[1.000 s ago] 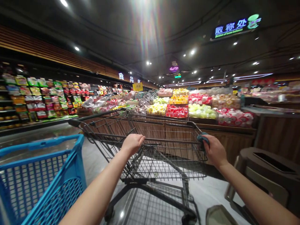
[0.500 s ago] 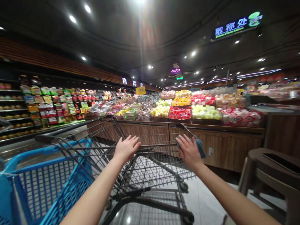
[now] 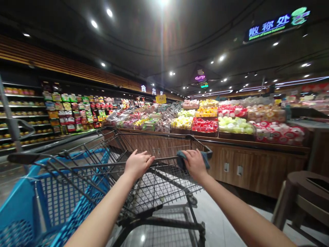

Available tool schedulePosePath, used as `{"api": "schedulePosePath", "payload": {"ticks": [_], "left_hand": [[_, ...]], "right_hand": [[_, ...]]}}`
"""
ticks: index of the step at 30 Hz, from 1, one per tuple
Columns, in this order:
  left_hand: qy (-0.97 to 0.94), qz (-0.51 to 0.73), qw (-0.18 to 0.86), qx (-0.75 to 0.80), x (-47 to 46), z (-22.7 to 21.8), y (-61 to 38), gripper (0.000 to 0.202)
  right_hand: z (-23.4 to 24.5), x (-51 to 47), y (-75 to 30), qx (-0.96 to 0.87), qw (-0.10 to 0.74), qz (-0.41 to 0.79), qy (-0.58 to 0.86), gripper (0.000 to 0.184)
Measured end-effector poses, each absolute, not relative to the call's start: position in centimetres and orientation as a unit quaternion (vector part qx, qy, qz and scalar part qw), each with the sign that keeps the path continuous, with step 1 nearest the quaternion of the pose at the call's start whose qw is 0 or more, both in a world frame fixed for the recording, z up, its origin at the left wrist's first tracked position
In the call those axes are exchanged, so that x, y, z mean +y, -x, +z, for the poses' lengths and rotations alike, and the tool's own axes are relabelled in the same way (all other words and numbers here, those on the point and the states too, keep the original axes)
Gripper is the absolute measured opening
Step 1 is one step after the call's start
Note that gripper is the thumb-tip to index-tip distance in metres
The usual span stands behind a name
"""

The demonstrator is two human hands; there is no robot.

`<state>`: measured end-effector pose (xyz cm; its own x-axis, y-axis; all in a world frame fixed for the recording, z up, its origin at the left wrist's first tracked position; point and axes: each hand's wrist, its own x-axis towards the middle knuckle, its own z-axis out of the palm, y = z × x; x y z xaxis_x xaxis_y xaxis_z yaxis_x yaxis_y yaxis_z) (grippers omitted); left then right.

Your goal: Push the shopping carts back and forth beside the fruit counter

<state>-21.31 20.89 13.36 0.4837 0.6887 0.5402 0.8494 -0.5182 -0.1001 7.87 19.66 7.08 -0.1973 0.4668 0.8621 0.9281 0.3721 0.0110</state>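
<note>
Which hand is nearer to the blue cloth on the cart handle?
Right. The right hand lies on the blue cloth; the left hand rests on the cart handle to its left, apart from it.

I record a glossy grey floor [image 3: 226, 223] carrying four items: a wire cart [image 3: 164, 185] on castors, a blue plastic cart [image 3: 15, 212] close against its left side (contact not confirmable), a long wooden counter [image 3: 246, 164] beyond both, and a brown stool [image 3: 303, 185] at far right, apart from the carts. The counter top bears bins of wrapped goods [image 3: 205, 124], grouped by colour. I note wall shelves [image 3: 15, 120] at left holding rows of packets [image 3: 66, 113].
</note>
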Motion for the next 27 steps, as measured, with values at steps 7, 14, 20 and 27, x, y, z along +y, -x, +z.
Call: {"api": "schedulePosePath", "payload": {"ticks": [7, 14, 20, 27], "left_hand": [[0.839, -0.218, 0.184, -0.463, 19.4, 13.5, 22.4, 0.049], [0.844, -0.221, 0.2, -0.446, 19.4, 13.4, 22.8, 0.043], [0.804, -0.218, 0.233, -0.502, 19.7, 13.7, 27.2, 0.043], [0.815, -0.207, 0.198, -0.504, 19.4, 13.9, 26.0, 0.05]], "right_hand": [[7.0, 20.0, -4.0, -0.771, 0.376, -0.297, 0.419, 0.039], [7.0, 20.9, -12.8, -0.765, 0.339, -0.31, 0.45, 0.031], [6.8, 21.4, -16.4, -0.757, 0.352, -0.311, 0.454, 0.029], [6.8, 20.1, -10.8, -0.729, 0.401, -0.283, 0.478, 0.03]]}}
